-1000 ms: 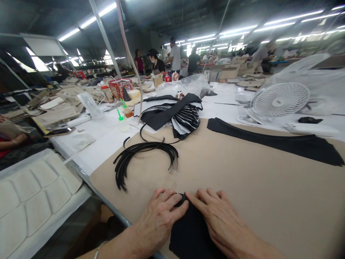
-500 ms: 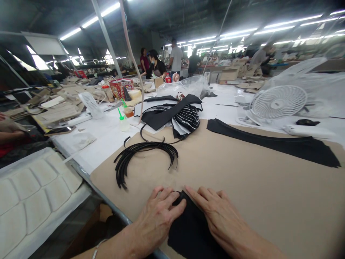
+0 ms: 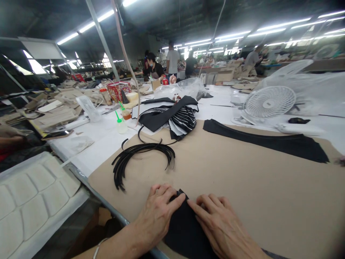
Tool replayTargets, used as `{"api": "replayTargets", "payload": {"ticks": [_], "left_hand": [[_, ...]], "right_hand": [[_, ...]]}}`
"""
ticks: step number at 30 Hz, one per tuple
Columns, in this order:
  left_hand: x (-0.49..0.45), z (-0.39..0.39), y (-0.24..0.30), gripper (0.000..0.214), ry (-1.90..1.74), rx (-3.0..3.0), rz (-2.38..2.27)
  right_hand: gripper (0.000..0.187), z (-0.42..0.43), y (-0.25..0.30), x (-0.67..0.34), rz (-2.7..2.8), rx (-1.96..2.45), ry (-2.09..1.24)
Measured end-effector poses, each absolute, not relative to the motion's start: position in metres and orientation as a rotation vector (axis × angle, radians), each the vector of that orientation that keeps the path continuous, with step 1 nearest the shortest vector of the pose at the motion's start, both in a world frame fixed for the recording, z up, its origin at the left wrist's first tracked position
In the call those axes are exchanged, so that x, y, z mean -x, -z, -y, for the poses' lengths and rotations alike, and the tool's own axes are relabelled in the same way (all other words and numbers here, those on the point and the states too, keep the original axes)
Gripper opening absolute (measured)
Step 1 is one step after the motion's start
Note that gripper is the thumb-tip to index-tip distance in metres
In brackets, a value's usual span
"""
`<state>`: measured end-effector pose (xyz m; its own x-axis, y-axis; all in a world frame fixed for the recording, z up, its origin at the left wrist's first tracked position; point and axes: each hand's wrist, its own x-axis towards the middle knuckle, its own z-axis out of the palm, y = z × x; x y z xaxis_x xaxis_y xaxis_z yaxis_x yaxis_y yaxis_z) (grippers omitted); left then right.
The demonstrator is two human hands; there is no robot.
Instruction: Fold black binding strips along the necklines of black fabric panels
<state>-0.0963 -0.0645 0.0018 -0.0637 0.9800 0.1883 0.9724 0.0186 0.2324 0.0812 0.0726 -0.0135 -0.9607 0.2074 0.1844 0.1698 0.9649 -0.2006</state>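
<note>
A black fabric piece (image 3: 183, 226) lies on the tan paper sheet (image 3: 242, 180) at the table's near edge. My left hand (image 3: 157, 214) rests flat on its left edge, fingers stretched toward the fabric's top corner. My right hand (image 3: 221, 225) lies flat on its right edge, fingers extended, fingertips close to those of the left hand. Neither hand grips anything. A bundle of curved black strips (image 3: 140, 156) lies ahead to the left, apart from both hands.
A long black fabric strip (image 3: 266, 140) lies at the far right of the paper. Piled black and striped pieces (image 3: 172, 117), glue bottles (image 3: 120, 124), a white fan (image 3: 268, 102) and plastic bags (image 3: 185, 88) stand farther back. White padded panels (image 3: 32, 198) sit at the left. Other people work in the background.
My right hand has slid slightly back and down along the fabric's right edge. The left hand stays on the left edge. The view has shifted a little to the right.
</note>
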Motion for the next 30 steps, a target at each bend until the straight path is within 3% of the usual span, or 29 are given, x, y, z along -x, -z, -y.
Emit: {"api": "replayTargets", "payload": {"ticks": [9, 12, 17, 24, 30], "left_hand": [[0.102, 0.058, -0.007, 0.046, -0.334, -2.298, -2.171], [0.112, 0.061, -0.002, 0.055, -0.431, -2.286, -2.161], [0.117, 0.061, -0.003, 0.048, -0.733, -2.288, -2.278], [0.098, 0.058, -0.001, 0.052, -0.55, -2.405, -2.173], [0.086, 0.052, -0.008, 0.037, -0.873, -2.104, -2.262]], "right_hand": [[0.046, -0.072, 0.012, -0.081, 2.907, 0.298, -0.233], [0.047, -0.071, 0.014, -0.082, 2.919, 0.31, -0.245], [0.045, -0.068, 0.016, -0.083, 2.905, 0.311, -0.275], [0.048, -0.066, 0.018, -0.084, 2.872, 0.307, -0.248], [0.046, -0.067, 0.002, -0.086, 2.893, 0.431, -0.476]]}}
